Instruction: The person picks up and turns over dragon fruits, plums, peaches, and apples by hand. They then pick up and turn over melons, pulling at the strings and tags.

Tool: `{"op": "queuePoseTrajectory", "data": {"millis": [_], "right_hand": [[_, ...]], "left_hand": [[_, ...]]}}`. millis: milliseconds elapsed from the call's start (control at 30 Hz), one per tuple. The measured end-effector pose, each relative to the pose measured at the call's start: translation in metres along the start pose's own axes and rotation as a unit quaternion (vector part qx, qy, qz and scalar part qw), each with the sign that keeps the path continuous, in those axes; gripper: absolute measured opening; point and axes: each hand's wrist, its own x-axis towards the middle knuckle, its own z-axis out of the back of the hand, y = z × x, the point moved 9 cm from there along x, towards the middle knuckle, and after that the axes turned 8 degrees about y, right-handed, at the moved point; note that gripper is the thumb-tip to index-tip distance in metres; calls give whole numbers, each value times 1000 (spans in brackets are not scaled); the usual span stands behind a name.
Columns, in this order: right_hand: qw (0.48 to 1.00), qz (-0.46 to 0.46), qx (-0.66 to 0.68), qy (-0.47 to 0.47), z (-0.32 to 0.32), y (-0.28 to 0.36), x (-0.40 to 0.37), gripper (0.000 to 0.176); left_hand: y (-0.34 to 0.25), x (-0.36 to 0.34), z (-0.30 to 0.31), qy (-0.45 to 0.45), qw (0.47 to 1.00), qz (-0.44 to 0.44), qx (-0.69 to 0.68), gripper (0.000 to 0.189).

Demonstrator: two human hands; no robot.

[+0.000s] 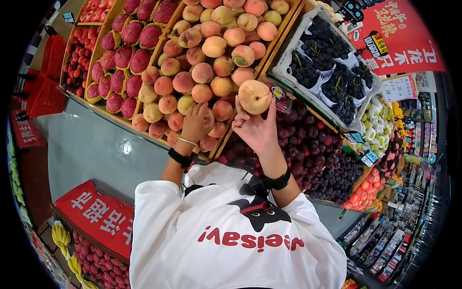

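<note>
White shirt [236, 226] nearest; right hand [256, 129] pinches a peach [254, 97] (prob bruises easy, cradle it); left hand [195, 124] curls over piled peaches [202, 73], grip unclear.

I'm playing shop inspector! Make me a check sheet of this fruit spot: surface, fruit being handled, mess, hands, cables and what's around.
Surface: wooden bin, heaped with peaches.
Fruit being handled: one pale peach, held up above the fruit; its underside is hidden.
Mess: a clear pack with a yellow label lies at the edge of the dark plums.
Left hand: on the peaches; whether it grips one, I can't tell.
Right hand: holds the pale peach between thumb and fingers.
Cables: nothing seen.
Surroundings: dragon fruit on the left, black grapes on the right, bananas at lower left.
</note>
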Motion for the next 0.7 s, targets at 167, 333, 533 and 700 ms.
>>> {"op": "queuePoseTrajectory", "data": {"millis": [167, 333, 533, 700], "right_hand": [[999, -16, 28, 32, -17, -8, -18, 70], [998, -4, -61, -32, -34, -24, -36, 74], [999, -18, -31, 11, -50, -39, -48, 73], [998, -8, -24, 53, -52, -39, -51, 73]], "left_hand": [[-51, 9, 54, 63, 926, -8, -373, 70], [-154, 7, 123, 52, 827, -100, -551, 72], [-166, 0, 142, -33, 894, -165, -416, 75], [-177, -8, 155, -67, 920, -177, -343, 72]]}}
